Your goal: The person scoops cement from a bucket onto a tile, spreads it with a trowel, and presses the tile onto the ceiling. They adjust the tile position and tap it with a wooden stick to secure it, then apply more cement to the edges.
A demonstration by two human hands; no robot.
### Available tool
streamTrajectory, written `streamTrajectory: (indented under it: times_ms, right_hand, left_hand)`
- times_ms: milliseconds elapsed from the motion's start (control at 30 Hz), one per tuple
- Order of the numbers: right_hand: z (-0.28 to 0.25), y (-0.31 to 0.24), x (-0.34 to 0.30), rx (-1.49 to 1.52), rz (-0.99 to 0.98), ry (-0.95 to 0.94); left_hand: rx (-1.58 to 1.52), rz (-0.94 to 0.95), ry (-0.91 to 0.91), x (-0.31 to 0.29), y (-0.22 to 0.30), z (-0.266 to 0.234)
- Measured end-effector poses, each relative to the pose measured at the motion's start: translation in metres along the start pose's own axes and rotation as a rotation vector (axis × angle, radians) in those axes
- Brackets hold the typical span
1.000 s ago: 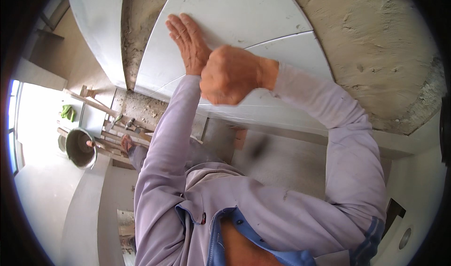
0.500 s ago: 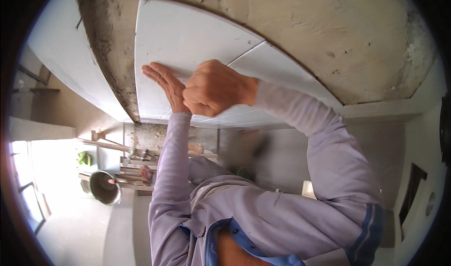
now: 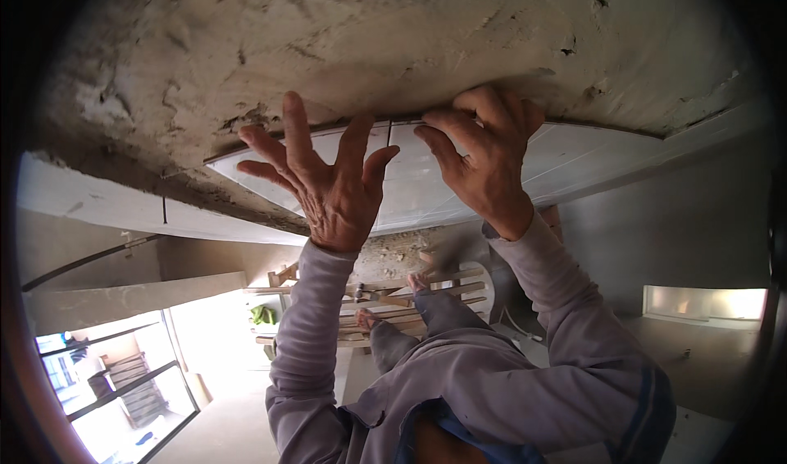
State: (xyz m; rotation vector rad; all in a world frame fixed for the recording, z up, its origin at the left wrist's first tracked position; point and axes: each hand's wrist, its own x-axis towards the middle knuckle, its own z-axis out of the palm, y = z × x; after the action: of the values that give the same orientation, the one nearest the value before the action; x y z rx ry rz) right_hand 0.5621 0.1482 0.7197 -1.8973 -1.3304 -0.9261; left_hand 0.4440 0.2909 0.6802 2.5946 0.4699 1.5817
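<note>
White wall tiles (image 3: 426,185) meet at a dark joint, their upper edge bordering rough plaster. Against the left tile, my left hand (image 3: 334,189) has its fingers spread; some fingertips reach past the upper edge, and the hand holds nothing. Just right of the joint, my right hand (image 3: 488,165) is at the tiles' upper edge with bent fingers. Its thumb and index fingertips come close together there. Anything between them is too small to make out, and its other fingers curl against the plaster.
Bare plaster (image 3: 393,38) spreads above the tiles. Below are my feet on a slatted wooden platform (image 3: 467,288), with a hammer (image 3: 359,292) on it. A green cloth (image 3: 262,315) lies nearby. A bright window (image 3: 123,382) is at lower left.
My hands, earlier close together in front of the tiles with the right a fist, have separated and reached the upper edge. My left fingers have spread. The view has shifted, and the bucket is gone from it.
</note>
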Motion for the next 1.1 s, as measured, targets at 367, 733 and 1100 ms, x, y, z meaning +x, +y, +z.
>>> streamTrajectory:
  times_ms: [367, 733, 1100]
  right_hand:
    - [0.007, -0.004, -0.002, 0.010, 0.067, 0.070]
    - [0.012, -0.003, -0.005, 0.048, 0.060, 0.094]
    - [0.009, -0.013, 0.000, -0.018, 0.077, 0.072]
  left_hand:
    - [-0.017, -0.034, 0.089, 0.015, 0.008, 0.012]
    - [-0.022, -0.027, 0.103, 0.012, 0.008, 0.015]
    - [-0.107, -0.067, 0.032, 0.006, 0.001, 0.002]
